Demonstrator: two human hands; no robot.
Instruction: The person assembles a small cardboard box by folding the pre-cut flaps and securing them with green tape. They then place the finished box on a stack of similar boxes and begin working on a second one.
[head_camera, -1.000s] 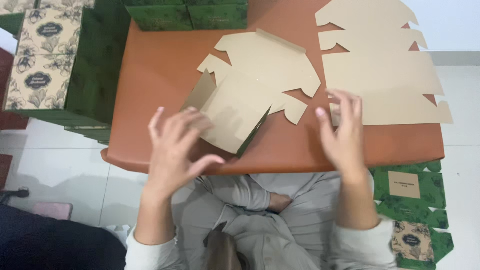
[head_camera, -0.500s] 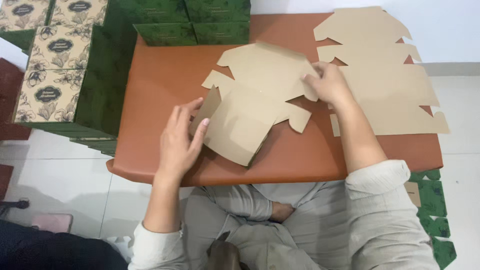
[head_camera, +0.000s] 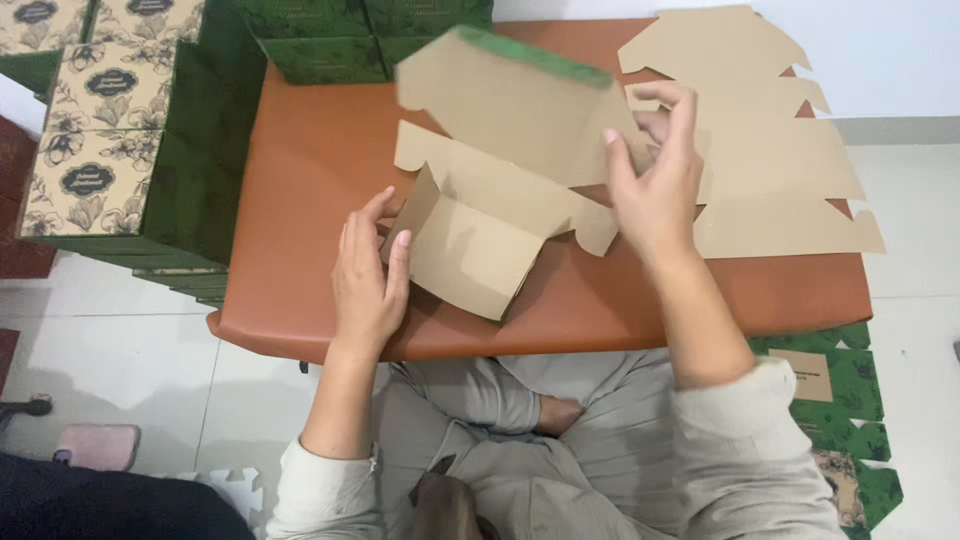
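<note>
The flat cardboard box blank (head_camera: 490, 190) at the middle of the brown tabletop (head_camera: 310, 170) has just had its far panel lifted upright; the right hand (head_camera: 655, 175) pinches that raised flap, while the left hand (head_camera: 368, 270) presses open-palmed against the near-left side panel, so folding has begun.

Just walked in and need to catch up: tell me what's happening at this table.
A person sits at a low brown table folding a flat cardboard box blank. The left hand presses against the blank's near side flap, while the right hand lifts a large panel up off the table. A stack of unfolded blanks lies to the right, and finished green and patterned boxes are piled on the left.
</note>
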